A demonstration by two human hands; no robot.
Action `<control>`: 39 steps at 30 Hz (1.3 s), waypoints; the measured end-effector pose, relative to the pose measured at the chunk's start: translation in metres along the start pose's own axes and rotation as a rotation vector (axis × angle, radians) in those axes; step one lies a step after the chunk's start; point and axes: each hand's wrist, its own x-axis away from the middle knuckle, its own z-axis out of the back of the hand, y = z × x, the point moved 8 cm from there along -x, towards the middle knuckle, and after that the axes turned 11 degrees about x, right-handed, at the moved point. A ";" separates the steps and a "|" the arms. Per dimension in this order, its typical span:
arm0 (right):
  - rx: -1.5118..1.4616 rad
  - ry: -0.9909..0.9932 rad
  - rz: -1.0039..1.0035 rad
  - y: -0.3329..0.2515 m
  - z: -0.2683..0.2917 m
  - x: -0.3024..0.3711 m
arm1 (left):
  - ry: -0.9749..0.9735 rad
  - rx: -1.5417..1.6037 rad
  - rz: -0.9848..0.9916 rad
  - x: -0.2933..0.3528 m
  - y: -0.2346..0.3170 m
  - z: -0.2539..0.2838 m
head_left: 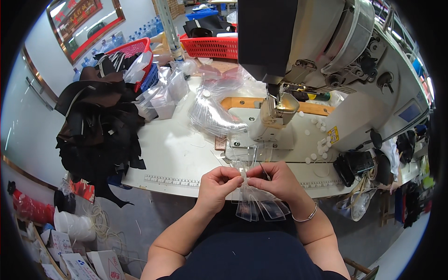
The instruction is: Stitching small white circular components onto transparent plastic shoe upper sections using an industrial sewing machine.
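A bundle of clear plastic strips is pinched at its middle between my two hands, in front of the sewing machine's post. The strips fan out below the fingers toward my body and also stick up above them. My left hand grips the gathered part from the left, thumb and fingers closed. From the right, my right hand pinches the same spot. A thin dark object shows at its fingers, too small to name. Just beyond stands the sewing machine post, with a larger fanned stack of clear plastic pieces to its left.
A heap of black material pieces hangs over the table's left end. Small white discs lie right of the post. A ruler strip runs along the front edge. Red baskets stand behind; a black pouch-like item sits at right.
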 end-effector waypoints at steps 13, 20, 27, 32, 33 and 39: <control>0.000 0.011 0.023 -0.001 -0.002 0.000 | 0.054 0.020 -0.059 0.003 0.000 0.000; 0.132 0.031 0.057 -0.003 -0.001 -0.003 | 0.016 0.012 -0.064 0.003 -0.004 0.001; 0.061 -0.004 0.028 -0.001 -0.001 -0.001 | 0.026 0.211 0.109 0.007 -0.004 -0.006; 0.003 -0.033 0.015 0.003 -0.004 -0.003 | -0.031 0.091 0.190 0.013 -0.016 0.002; -0.010 -0.034 0.014 0.004 -0.003 -0.005 | -0.007 0.135 0.176 0.011 -0.017 0.003; 0.002 -0.002 0.024 0.001 -0.002 -0.007 | 0.066 0.262 0.049 0.009 -0.020 0.002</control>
